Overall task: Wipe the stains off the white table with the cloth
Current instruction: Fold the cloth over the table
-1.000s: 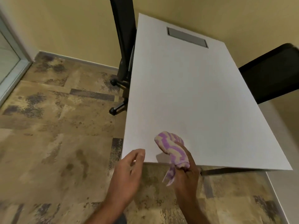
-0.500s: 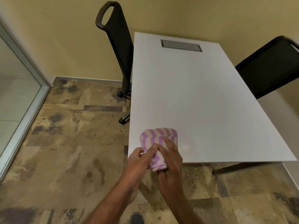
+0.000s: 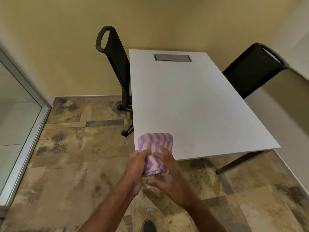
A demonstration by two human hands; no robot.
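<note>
Head view shows the left hand (image 3: 136,166) and right hand (image 3: 168,171) both gripping a purple-and-cream striped cloth (image 3: 155,148), bunched at the near left corner of the white counter (image 3: 192,106).

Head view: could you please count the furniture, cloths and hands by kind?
Chairs: 2
Table: 1
Cloth: 1
Hands, left and right, both holding the cloth: 2
Total: 6

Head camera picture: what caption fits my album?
Left hand and right hand hold a striped cloth at the white table corner.
</note>
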